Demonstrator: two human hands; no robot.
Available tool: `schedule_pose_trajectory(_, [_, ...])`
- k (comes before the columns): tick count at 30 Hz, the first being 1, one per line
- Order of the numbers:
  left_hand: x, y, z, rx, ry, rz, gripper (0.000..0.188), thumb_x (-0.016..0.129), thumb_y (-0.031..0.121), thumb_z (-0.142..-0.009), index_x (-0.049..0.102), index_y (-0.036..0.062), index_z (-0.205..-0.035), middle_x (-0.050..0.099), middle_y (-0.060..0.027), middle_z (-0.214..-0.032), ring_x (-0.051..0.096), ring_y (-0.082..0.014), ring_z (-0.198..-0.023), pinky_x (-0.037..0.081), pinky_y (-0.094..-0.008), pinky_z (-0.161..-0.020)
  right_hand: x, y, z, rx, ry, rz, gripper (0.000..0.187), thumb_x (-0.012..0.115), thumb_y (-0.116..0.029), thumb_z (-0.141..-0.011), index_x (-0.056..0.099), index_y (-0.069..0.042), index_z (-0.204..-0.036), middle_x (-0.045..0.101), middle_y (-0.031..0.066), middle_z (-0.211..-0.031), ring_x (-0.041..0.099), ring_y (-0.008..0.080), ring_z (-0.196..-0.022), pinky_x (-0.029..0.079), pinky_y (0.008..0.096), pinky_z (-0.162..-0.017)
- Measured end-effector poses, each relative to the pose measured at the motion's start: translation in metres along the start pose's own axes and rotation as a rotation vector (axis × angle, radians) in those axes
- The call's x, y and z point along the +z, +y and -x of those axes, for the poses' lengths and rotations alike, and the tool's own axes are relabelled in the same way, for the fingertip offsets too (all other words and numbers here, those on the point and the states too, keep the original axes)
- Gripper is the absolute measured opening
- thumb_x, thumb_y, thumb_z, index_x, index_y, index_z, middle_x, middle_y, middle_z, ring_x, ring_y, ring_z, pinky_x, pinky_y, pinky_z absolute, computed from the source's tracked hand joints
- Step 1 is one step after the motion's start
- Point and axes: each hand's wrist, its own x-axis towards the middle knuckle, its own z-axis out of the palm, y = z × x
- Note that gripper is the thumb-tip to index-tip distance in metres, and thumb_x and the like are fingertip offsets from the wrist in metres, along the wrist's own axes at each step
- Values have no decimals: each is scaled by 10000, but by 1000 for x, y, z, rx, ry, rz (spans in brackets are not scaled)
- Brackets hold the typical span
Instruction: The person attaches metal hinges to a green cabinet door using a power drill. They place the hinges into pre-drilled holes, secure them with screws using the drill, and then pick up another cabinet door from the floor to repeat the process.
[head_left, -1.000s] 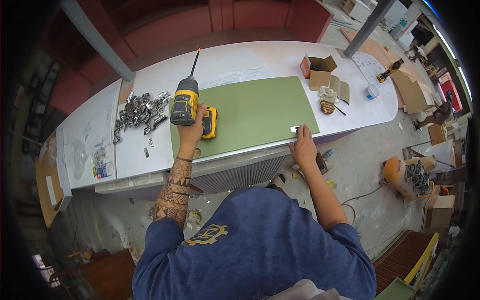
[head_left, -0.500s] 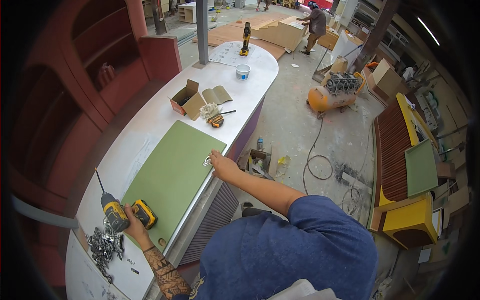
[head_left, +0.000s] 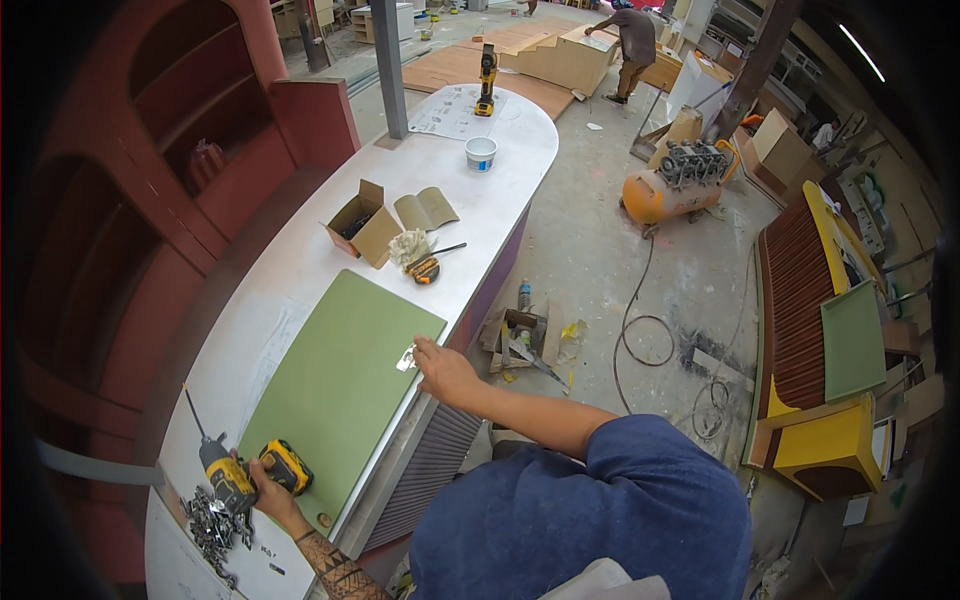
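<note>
My left hand (head_left: pixel 277 497) is wrapped round the grip of a yellow-and-black cordless drill (head_left: pixel 228 478), whose long thin bit points up and away to the left. A green panel (head_left: pixel 345 365) lies flat under it on the white countertop. At the panel's right edge, my right hand (head_left: pixel 450 375) has its fingers on a silver cabinet hinge (head_left: pixel 406 357); the fingertips are partly hidden. A round cup hole (head_left: pixel 324 520) shows near the panel's close corner. A pile of metal hinges (head_left: pixel 212 530) lies beside the drill.
Farther along the white countertop (head_left: pixel 300 262) are an open cardboard box (head_left: pixel 362 225), sandpaper (head_left: pixel 427 208), a tape measure (head_left: pixel 425 270), a white tub (head_left: pixel 481 153) and another yellow power tool (head_left: pixel 486 85). An orange air compressor (head_left: pixel 662 195) with a hose stands on the floor. Another person (head_left: pixel 634 50) works beyond.
My view has tilted, so the countertop and panel sit slightly lower in the picture. My right hand stays at the hinge and my left keeps the drill. The distant person leans over more.
</note>
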Motion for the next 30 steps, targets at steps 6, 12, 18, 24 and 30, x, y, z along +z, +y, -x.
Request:
schedule_pose_trajectory(6, [17, 14, 6, -15, 80, -51, 410, 605, 184, -1050, 589, -64, -1376, 613, -48, -947, 550, -149, -819, 482, -301, -842, -6, 15, 5, -29, 11, -79, 691, 850, -194, -768, 549, 39, -1345, 482, 231, -1525, 515, 363, -1401, 471, 420, -1125])
schedule_pose_trajectory(12, [-13, -35, -1, -32, 156, -131, 323, 611, 246, -1045, 649, -49, -1170, 555, -38, -814, 500, -152, -744, 451, -297, -753, -8, 22, 0, -86, 34, -113, 621, 822, -192, -788, 569, 28, -1310, 520, 224, -1491, 555, 347, -1359, 473, 423, -1121])
schedule_pose_trajectory(18, [2, -18, 3, -66, 202, -202, 394, 591, 307, -1053, 596, -7, -815, 514, -37, -749, 494, -171, -731, 440, -321, -750, -6, 30, -2, -104, 55, -143, 595, 818, -198, -789, 575, 21, -1286, 538, 222, -1469, 569, 342, -1343, 491, 416, -1105])
schedule_pose_trajectory(24, [-10, -27, 0, -1, 171, -197, 365, 602, 288, -1049, 603, 0, -824, 515, -26, -757, 491, -166, -735, 440, -325, -777, -9, 29, -5, -119, 49, -149, 596, 819, -201, -791, 581, 30, -1286, 539, 222, -1465, 566, 343, -1342, 489, 416, -1113])
schedule_pose_trajectory(30, [-14, -37, -1, -1, 145, -155, 296, 591, 258, -1045, 605, -18, -1151, 504, -17, -765, 471, -145, -714, 430, -291, -748, -7, 18, -3, -109, 68, -121, 593, 818, -206, -793, 592, 39, -1283, 537, 229, -1466, 560, 353, -1346, 484, 413, -1113])
